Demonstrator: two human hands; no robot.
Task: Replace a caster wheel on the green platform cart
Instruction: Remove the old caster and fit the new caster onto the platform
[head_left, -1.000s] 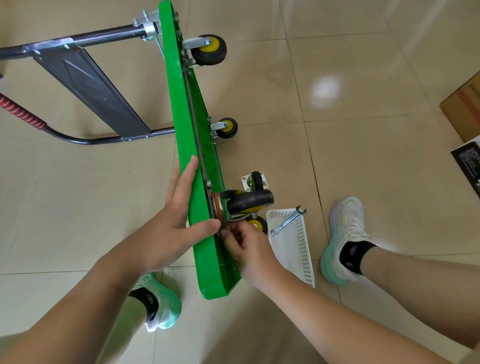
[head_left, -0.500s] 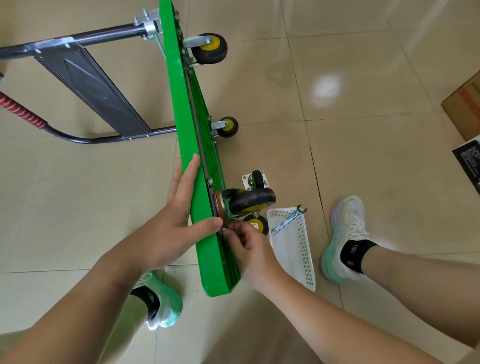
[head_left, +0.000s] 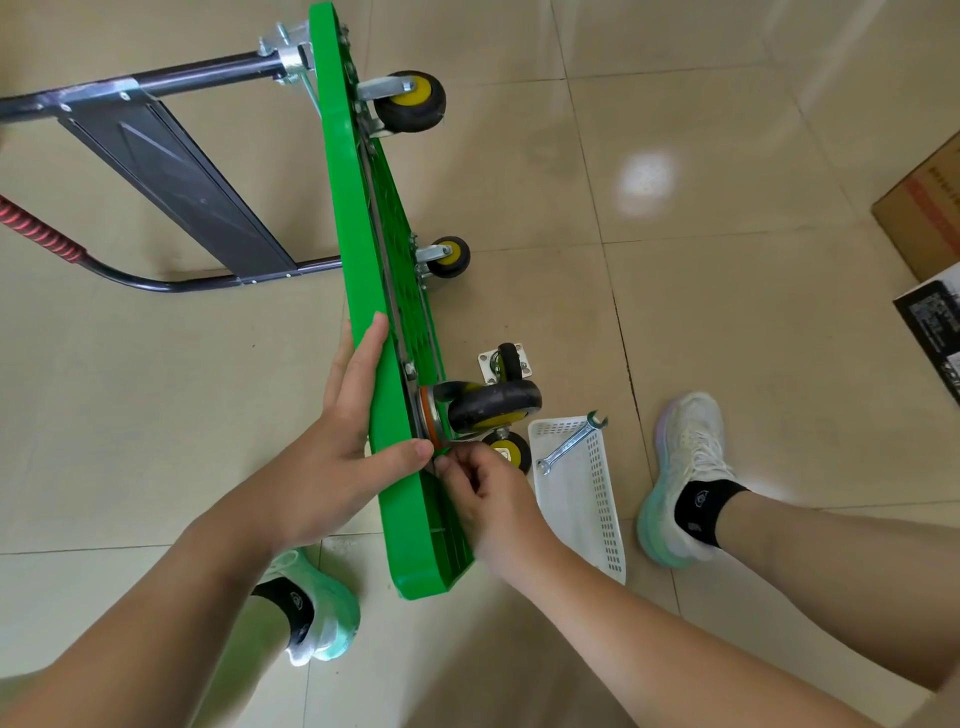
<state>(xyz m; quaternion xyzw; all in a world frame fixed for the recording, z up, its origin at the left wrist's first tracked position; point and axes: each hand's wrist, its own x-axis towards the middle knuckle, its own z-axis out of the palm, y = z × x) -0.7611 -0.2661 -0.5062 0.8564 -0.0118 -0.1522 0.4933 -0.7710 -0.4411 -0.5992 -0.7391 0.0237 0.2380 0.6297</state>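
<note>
The green platform cart (head_left: 358, 218) stands on its long edge on the tiled floor, its underside facing right. My left hand (head_left: 343, 441) grips the deck's upper edge, thumb on the underside side. A black-and-yellow caster wheel (head_left: 493, 408) with an orange ring sits against the underside near the close end. My right hand (head_left: 483, 493) is pinched at that caster's mounting plate; what the fingertips hold is hidden. A loose caster (head_left: 506, 364) with a bare metal plate lies on the floor just behind.
A white perforated tray (head_left: 597, 499) lies right of the cart with a wrench (head_left: 569, 441) across its rim. Two more casters (head_left: 410, 101) (head_left: 447, 257) stay on the cart. The folded handle (head_left: 171, 171) stretches left. My feet flank the cart; boxes (head_left: 930, 228) sit far right.
Almost nothing has moved: my right-hand fingers shift slightly at the caster plate, and my left hand keeps its grip on the deck.
</note>
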